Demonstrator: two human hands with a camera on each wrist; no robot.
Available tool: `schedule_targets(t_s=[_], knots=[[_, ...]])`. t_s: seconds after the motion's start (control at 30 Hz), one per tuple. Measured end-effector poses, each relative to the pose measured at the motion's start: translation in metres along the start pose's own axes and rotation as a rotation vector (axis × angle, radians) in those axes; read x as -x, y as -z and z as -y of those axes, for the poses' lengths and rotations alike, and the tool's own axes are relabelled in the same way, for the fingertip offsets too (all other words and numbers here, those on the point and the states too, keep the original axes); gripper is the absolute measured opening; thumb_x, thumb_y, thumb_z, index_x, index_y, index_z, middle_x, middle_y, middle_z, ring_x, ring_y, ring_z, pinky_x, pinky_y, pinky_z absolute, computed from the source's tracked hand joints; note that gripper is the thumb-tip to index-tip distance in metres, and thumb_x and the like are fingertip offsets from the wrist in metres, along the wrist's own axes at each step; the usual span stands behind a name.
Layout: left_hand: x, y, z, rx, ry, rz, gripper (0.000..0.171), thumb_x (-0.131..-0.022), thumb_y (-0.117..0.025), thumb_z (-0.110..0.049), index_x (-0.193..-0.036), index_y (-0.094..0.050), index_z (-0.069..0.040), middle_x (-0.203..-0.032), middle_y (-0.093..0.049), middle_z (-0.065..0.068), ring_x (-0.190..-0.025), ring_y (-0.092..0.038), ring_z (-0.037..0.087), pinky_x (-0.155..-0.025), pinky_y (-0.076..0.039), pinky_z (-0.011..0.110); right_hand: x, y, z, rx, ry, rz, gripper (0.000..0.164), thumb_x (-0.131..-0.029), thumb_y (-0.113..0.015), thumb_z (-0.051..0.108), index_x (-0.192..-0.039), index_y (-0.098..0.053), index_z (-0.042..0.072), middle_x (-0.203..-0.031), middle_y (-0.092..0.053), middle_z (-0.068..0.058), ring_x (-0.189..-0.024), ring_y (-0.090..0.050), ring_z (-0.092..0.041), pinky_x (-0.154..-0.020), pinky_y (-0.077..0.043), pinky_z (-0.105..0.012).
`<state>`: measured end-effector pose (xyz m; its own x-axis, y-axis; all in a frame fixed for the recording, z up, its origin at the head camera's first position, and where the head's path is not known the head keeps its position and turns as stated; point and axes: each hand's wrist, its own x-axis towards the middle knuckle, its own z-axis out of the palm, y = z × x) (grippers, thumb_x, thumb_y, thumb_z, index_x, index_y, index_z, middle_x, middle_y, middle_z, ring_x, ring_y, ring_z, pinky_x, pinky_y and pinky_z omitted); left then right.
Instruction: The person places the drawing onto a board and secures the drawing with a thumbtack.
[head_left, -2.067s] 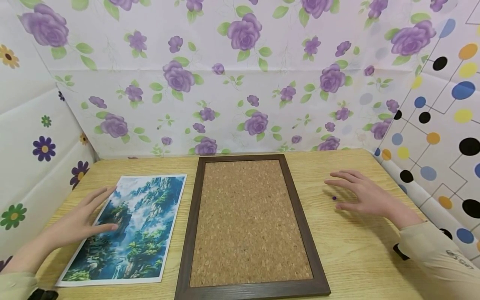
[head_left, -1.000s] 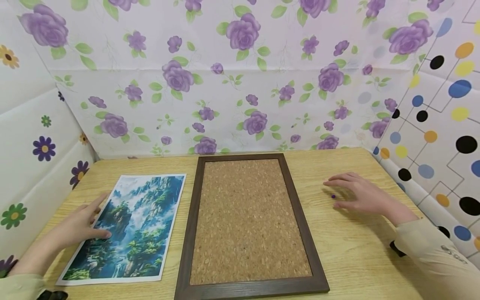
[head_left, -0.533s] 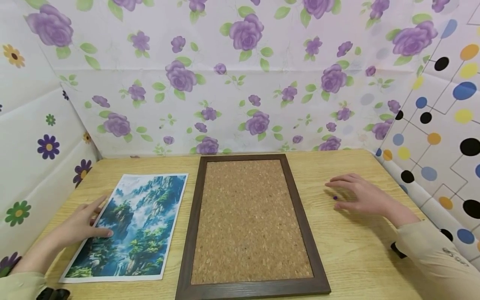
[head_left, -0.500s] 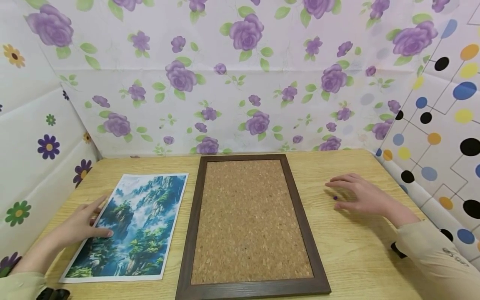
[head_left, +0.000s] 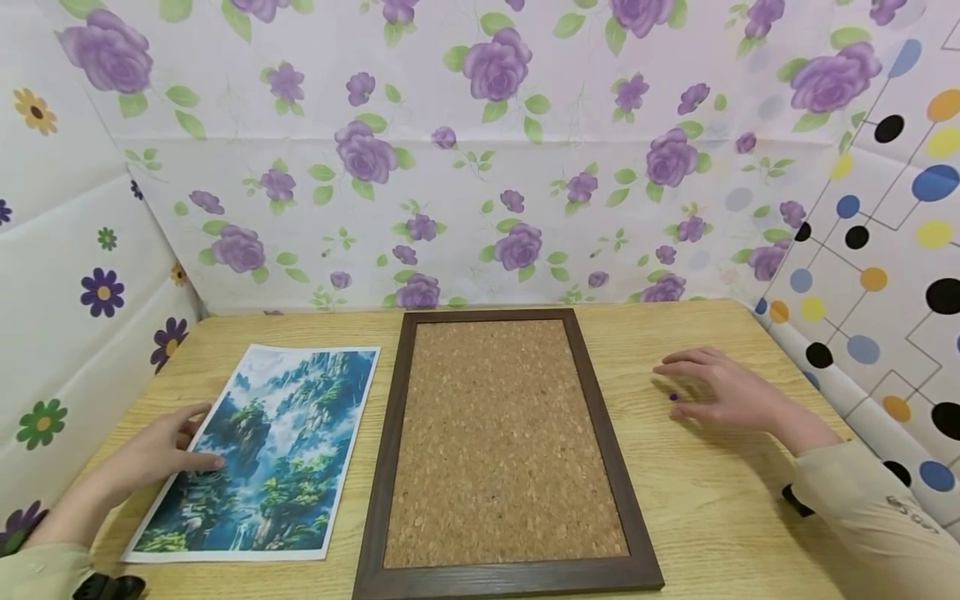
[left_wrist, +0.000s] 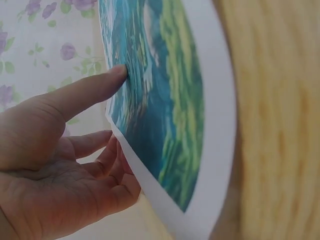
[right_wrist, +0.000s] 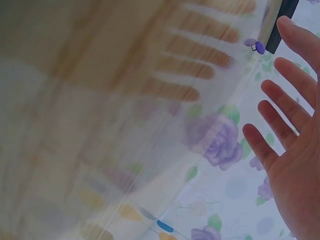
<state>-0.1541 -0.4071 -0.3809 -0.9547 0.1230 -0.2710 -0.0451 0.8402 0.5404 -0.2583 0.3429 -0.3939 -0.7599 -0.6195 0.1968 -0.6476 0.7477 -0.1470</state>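
Beige sleeves [head_left: 862,500] are seen nearest, at both lower corners. Just beyond, the left edge of a landscape print [head_left: 292,450] is pinched by the left hand [head_left: 153,454]: in the left wrist view the thumb is laid on the printed face, the fingers [left_wrist: 95,144] are tucked behind, and the paper is bowed. Most of the print appears to be borne by the worktop [head_left: 712,542], to the left of a framed corkboard [head_left: 510,442] and apart from it. For a clean lift, the pinch is probably best kept light and the bend shallow, so that no crease is pressed in; some sag should be expected at the far edge, where no hand is placed.

Between print and right hand [head_left: 727,396], the corkboard is laid flat; on its dark rim a low-carried sheet could be caught. Nothing is held by the right hand: its fingers are spread and loosely bent, with a small purple pushpin [head_left: 673,397] set on the worktop in the gap before the thumb. How its point is turned cannot be told.

Farthest off, the space is enclosed by a rose-patterned backdrop [head_left: 480,183], a daisy panel [head_left: 67,242] and a dotted panel [head_left: 885,242].
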Motion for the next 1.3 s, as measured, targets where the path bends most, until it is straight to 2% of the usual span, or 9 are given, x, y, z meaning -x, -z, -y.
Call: schedule_targets(t_s=[0.23, 0.3, 0.43, 0.67, 0.9, 1.03, 1.17, 1.3], knots=[[0.002, 0.003, 0.009, 0.014, 0.015, -0.013, 0.087, -0.09, -0.072, -0.028, -0.147, -0.024, 0.016, -0.112, -0.057, 0.024, -0.099, -0.06, 0.031, -0.075, -0.052, 0.037, 0.0, 0.001, 0.003, -0.011, -0.013, 0.008, 0.059, -0.084, -0.078, 0.038, -0.136, -0.061, 0.015, -0.137, -0.059, -0.013, -0.129, -0.05, -0.038, -0.108, -0.034, -0.066], [0.002, 0.004, 0.011, 0.015, 0.011, -0.007, 0.084, -0.091, -0.071, -0.027, -0.147, -0.025, 0.016, -0.114, -0.056, 0.024, -0.099, -0.059, 0.031, -0.074, -0.051, 0.036, 0.0, 0.001, 0.003, -0.019, -0.02, 0.012, 0.059, -0.084, -0.078, 0.038, -0.136, -0.061, 0.015, -0.137, -0.058, -0.013, -0.129, -0.05, -0.039, -0.107, -0.035, -0.066], [0.003, 0.005, 0.012, 0.031, 0.017, 0.008, 0.082, -0.093, -0.069, -0.026, -0.147, -0.025, 0.016, -0.114, -0.055, 0.023, -0.094, -0.056, 0.022, -0.072, -0.049, 0.033, 0.002, 0.001, 0.001, -0.025, -0.024, 0.014, 0.056, -0.085, -0.077, 0.036, -0.135, -0.061, 0.016, -0.136, -0.059, -0.012, -0.127, -0.052, -0.037, -0.103, -0.042, -0.064], [0.011, 0.009, 0.014, 0.147, 0.053, 0.066, 0.077, -0.1, -0.059, -0.023, -0.148, -0.018, 0.019, -0.117, -0.063, 0.023, -0.085, -0.062, 0.006, -0.071, -0.056, 0.028, -0.002, 0.0, -0.003, -0.029, 0.021, 0.003, 0.049, -0.085, -0.077, 0.035, -0.13, -0.066, 0.018, -0.123, -0.067, -0.002, -0.113, -0.063, -0.027, -0.093, -0.053, -0.053], [0.013, 0.015, 0.02, 0.14, 0.076, 0.082, 0.079, -0.1, -0.059, -0.029, -0.149, -0.02, 0.018, -0.129, -0.055, 0.036, -0.094, -0.062, 0.005, -0.076, -0.057, 0.031, -0.003, 0.0, -0.006, -0.103, -0.046, 0.033, 0.045, -0.085, -0.077, 0.038, -0.126, -0.068, 0.022, -0.108, -0.068, 0.008, -0.096, -0.065, -0.013, -0.081, -0.058, -0.038], [0.012, 0.015, 0.024, 0.145, 0.08, 0.085, 0.08, -0.099, -0.06, -0.03, -0.15, -0.02, 0.017, -0.13, -0.055, 0.036, -0.095, -0.063, 0.006, -0.077, -0.058, 0.031, -0.003, -0.001, -0.009, -0.155, -0.092, 0.058, 0.042, -0.084, -0.078, 0.037, -0.123, -0.07, 0.022, -0.102, -0.068, 0.011, -0.094, -0.065, -0.011, -0.079, -0.059, -0.031], [0.013, 0.014, 0.026, 0.143, 0.073, 0.082, 0.079, -0.1, -0.059, -0.031, -0.15, -0.021, 0.017, -0.13, -0.056, 0.035, -0.095, -0.062, 0.004, -0.077, -0.057, 0.029, -0.004, -0.001, -0.012, -0.181, -0.103, 0.071, 0.036, -0.085, -0.077, 0.035, -0.118, -0.071, 0.023, -0.1, -0.069, 0.013, -0.092, -0.065, -0.008, -0.078, -0.059, -0.028], [0.013, 0.015, 0.028, 0.185, 0.085, 0.103, 0.079, -0.101, -0.057, -0.03, -0.151, -0.017, 0.016, -0.127, -0.061, 0.026, -0.092, -0.06, -0.001, -0.076, -0.056, 0.028, -0.003, -0.001, -0.013, -0.187, -0.095, 0.079, 0.027, -0.086, -0.076, 0.034, -0.112, -0.073, 0.026, -0.098, -0.069, 0.015, -0.089, -0.066, -0.005, -0.076, -0.058, -0.025]])
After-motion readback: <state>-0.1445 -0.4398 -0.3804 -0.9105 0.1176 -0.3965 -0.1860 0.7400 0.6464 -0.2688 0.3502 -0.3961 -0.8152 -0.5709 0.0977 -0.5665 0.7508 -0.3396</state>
